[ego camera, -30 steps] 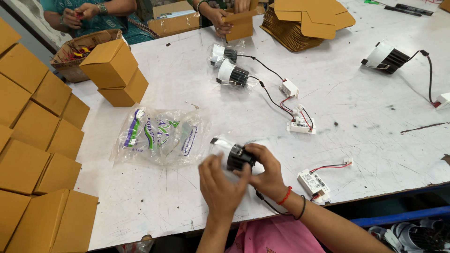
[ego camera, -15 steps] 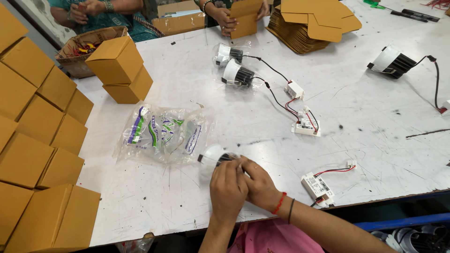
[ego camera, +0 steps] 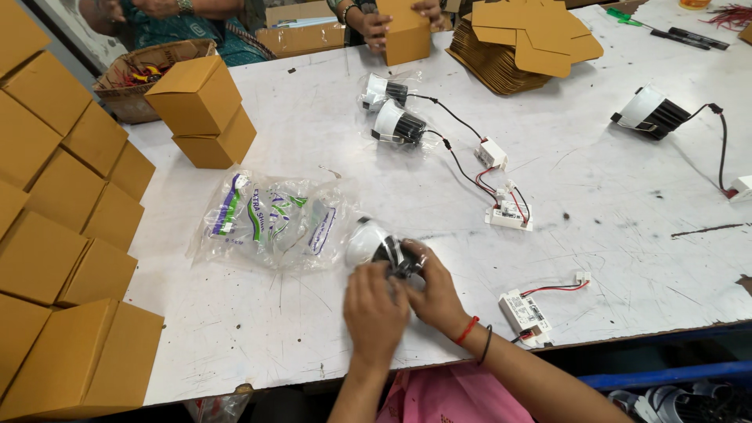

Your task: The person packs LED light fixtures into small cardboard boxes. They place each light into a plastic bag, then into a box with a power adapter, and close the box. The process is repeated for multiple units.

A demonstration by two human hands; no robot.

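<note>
Both my hands close around a small spotlight lamp (ego camera: 374, 243) with a white front and a black finned back, low over the white table (ego camera: 611, 235). My left hand (ego camera: 374, 307) grips it from the near side. From the right, my right hand (ego camera: 435, 291) holds the black back; a red band and a dark band circle that wrist. A white driver box (ego camera: 525, 313) with red and black wires lies just right of my right wrist. A heap of clear printed plastic bags (ego camera: 270, 222) lies directly left of the lamp.
Two more lamps (ego camera: 394, 110) with wired drivers (ego camera: 507, 213) lie mid-table, another lamp (ego camera: 650, 112) at the right. Closed cardboard boxes (ego camera: 200, 110) stand far left, and more fill the left edge (ego camera: 55, 235). Flat cardboard blanks (ego camera: 521, 43) are piled at the back. Another person's hands hold a box (ego camera: 407, 31).
The lamp has turned in my hands, its white front now pointing left toward the bags. My hands have shifted slightly to the right around it.
</note>
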